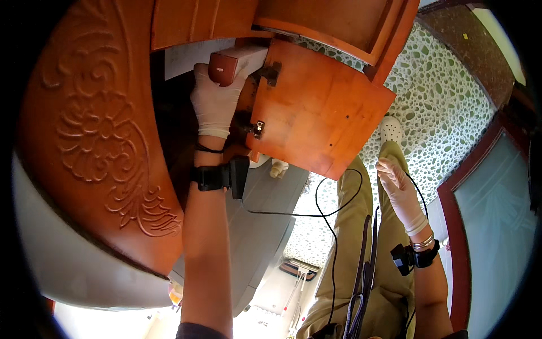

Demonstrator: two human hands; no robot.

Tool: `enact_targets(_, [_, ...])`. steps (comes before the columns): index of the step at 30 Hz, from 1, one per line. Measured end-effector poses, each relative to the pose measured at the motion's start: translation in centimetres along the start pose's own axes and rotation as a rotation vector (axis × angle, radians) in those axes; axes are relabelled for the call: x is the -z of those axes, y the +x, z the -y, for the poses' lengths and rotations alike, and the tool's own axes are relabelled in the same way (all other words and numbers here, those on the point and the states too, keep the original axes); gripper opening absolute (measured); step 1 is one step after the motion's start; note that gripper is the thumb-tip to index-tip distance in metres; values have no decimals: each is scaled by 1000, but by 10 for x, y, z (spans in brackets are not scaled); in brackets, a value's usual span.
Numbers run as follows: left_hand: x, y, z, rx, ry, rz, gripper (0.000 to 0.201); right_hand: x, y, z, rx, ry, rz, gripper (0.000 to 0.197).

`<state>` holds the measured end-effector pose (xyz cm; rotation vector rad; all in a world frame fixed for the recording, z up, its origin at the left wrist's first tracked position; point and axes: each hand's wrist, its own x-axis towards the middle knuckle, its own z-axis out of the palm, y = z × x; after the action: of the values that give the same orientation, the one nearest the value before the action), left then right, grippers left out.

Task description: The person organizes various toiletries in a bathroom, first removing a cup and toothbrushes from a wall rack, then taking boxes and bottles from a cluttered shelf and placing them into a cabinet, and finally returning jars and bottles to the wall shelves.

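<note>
My left hand, in a thin white glove, reaches into a wooden cabinet and is closed around a long box. The box has a reddish-brown end and pale sides, and its far end lies among the shelves. Beside it hangs the open cabinet door, orange-brown wood with metal hinges. My right hand, gloved too, hangs beside my leg, away from the cabinet. Its fingers are loosely curled together, with nothing visible in them.
A carved wooden panel stands left of the opening. Below the door is a grey appliance. A black cable loops from my left wrist band across my legs. Pebble-patterned floor and a red-framed glass door lie to the right.
</note>
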<state>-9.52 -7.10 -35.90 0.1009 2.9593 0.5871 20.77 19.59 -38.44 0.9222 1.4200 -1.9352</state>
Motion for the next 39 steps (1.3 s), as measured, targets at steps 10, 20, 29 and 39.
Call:
enact_targets(10, [-17,29,13,2,-133,-299,62,3,-2,1,-5,6,-15,49])
enact_targets(20, [-51,28,13,-56,-426,-746,47,1,0,0,-5,-9,-6,51])
enact_targets(29, [-41,31,6,537,-891,-243,36,6,2,-6,-2,-62,-25,44])
enact_targets(39, [-80,-163,56,-147,560,15,14,15,4,-5,-19,-28,-59,43])
